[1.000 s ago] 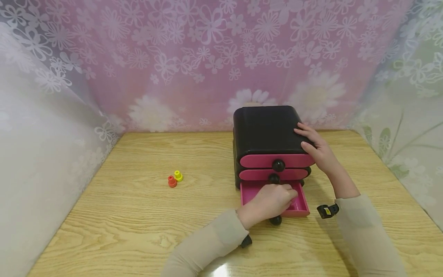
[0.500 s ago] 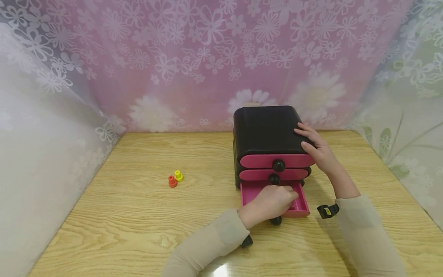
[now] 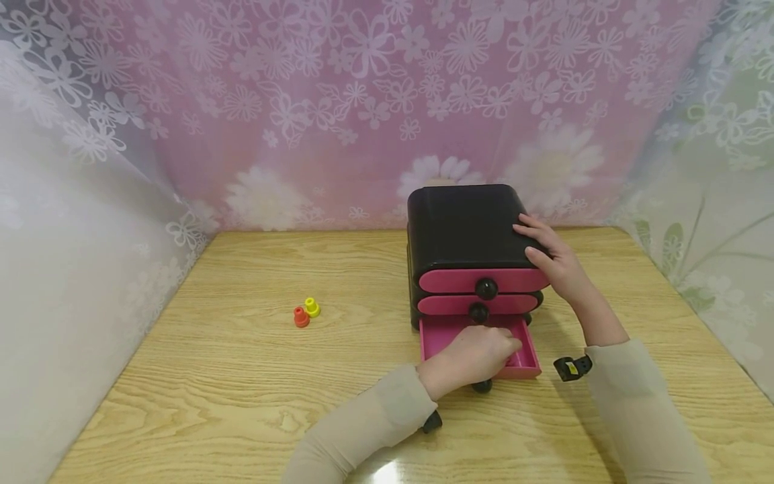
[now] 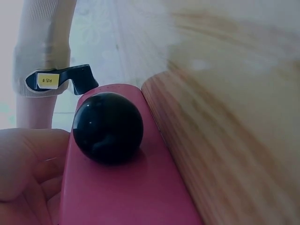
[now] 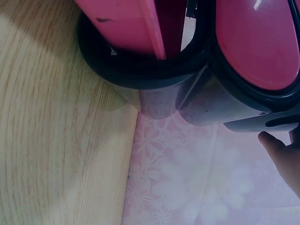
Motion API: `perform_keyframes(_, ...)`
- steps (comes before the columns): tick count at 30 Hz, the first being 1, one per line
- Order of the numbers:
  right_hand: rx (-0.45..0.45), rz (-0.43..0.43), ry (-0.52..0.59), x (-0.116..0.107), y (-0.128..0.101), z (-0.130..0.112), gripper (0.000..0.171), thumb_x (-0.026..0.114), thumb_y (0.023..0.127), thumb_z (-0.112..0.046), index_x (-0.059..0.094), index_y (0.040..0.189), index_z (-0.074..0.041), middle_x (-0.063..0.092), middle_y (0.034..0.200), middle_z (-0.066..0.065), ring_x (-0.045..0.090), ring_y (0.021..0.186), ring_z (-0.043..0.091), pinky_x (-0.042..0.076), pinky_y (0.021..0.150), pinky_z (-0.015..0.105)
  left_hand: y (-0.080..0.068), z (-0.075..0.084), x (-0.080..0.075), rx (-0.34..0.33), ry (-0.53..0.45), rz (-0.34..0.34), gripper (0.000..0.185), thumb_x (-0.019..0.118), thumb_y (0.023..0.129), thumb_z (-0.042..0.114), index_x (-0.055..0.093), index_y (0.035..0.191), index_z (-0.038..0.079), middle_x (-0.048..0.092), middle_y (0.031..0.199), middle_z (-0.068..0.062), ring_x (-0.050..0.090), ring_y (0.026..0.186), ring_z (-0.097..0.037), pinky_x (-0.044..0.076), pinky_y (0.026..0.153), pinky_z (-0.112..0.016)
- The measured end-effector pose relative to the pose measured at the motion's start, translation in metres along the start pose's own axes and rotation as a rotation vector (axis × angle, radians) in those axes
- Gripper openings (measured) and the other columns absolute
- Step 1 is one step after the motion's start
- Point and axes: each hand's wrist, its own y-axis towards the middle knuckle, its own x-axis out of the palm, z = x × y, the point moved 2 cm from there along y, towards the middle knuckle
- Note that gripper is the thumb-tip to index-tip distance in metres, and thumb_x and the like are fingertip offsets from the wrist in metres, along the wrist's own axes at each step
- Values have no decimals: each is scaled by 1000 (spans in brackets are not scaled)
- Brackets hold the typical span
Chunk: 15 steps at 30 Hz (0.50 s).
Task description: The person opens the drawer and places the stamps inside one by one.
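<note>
- Almost nothing has moved since the earlier frames: both hands keep their places, and the left hand has perhaps shifted very slightly over the open drawer.
- On the left part of the light wooden table (image 3: 242,376), a small orange plastic peg (image 3: 300,316) and a small yellow plastic peg (image 3: 311,307) stand just beside each other, well apart from the chest.
- Further right, the left hand (image 3: 474,355) lies over the front of the pulled-out bottom pink drawer (image 3: 525,356), with its fingers curled down into it. I cannot tell if they pinch something inside, because the hand itself hides them.
- Below this hand, the drawer's round black knob (image 4: 108,126) shows; in the left wrist view the fingers (image 4: 28,159) are just beside it on the pink front.
- The small black plastic chest with pink drawer fronts (image 3: 465,228) stands at the back right of the table; its two upper drawers are closed.
- The right hand (image 3: 553,259) rests on the right top edge of the chest, fingers relaxed and pressing on it.
</note>
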Motion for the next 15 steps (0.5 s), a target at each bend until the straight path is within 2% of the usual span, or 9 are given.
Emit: perform_keyframes(15, -4, -1, -1, 0, 0, 1, 40, 44, 89, -2, 41, 127, 6, 21, 141, 19, 6, 133, 22, 2, 101, 53, 1, 0, 3, -8, 21, -16, 12, 57, 86, 14, 64, 83, 23, 51, 70, 9, 49, 61, -1, 39, 48, -15)
